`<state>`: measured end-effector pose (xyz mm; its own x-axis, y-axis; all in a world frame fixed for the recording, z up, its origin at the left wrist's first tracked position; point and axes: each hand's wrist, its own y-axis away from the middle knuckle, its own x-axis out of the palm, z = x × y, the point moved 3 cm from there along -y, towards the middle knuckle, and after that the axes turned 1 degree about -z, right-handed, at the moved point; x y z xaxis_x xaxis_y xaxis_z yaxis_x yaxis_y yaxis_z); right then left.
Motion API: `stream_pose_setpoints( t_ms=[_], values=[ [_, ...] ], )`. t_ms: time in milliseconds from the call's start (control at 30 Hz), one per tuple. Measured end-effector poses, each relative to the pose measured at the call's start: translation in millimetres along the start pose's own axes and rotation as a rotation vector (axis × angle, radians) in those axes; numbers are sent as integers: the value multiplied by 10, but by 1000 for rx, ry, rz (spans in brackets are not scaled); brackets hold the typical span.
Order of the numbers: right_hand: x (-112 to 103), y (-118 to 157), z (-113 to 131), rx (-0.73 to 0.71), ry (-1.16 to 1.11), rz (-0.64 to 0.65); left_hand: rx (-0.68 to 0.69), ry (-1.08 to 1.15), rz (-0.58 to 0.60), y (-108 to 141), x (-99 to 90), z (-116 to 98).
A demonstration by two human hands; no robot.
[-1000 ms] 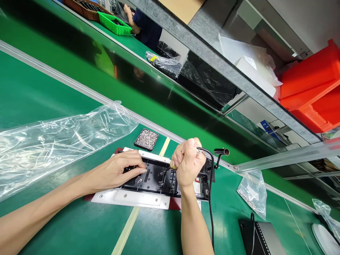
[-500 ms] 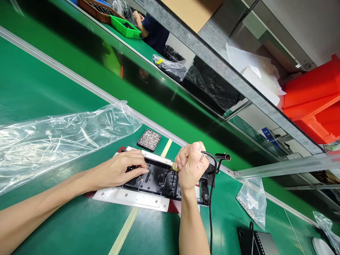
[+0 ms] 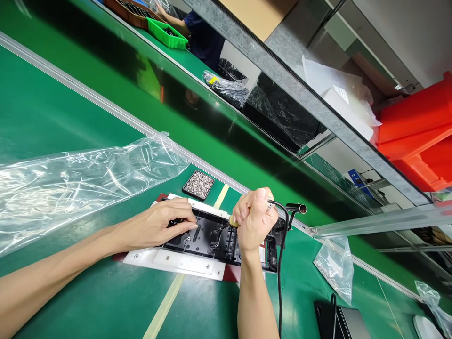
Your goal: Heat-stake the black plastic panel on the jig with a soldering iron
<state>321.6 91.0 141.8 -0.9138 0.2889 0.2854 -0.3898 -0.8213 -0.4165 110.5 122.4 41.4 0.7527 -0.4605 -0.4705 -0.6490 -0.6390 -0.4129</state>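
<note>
A long black plastic housing [image 3: 201, 235] lies open side up in a white fixture [image 3: 187, 264] on the green bench. My right hand [image 3: 256, 219] is a fist around a soldering iron [image 3: 233, 221]; its yellow collar shows below the fingers. The dark tip slants down and left into the housing. A black cable [image 3: 280, 263] leaves the top of the fist. Over the housing's left end is my left hand [image 3: 173, 219], thumb and index tips nearly together; whatever they pinch is too small to see. Behind the fixture sits a black tray [image 3: 198, 185] of small metal pieces.
An iron holder [image 3: 295, 209] stands right of my fist. A clear plastic sheet [image 3: 88, 179] covers the bench at left. Bagged parts [image 3: 335, 268] lie at right. A metal shelf edge [image 3: 282, 84] and a red bin [image 3: 416, 136] are above. Across, another person's arm [image 3: 176, 22] shows.
Both my hands, the iron and the housing hold almost the same positions. Across the bench, the other person's arm has reached further left beyond the green basket.
</note>
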Motion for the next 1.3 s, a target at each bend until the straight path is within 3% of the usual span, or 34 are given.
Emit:
stream_pose_setpoints(
  t_ms=[1300],
  values=[
    [-26,26,-16,10,25,1,14,-28,12,-13,-7,-15]
  ],
)
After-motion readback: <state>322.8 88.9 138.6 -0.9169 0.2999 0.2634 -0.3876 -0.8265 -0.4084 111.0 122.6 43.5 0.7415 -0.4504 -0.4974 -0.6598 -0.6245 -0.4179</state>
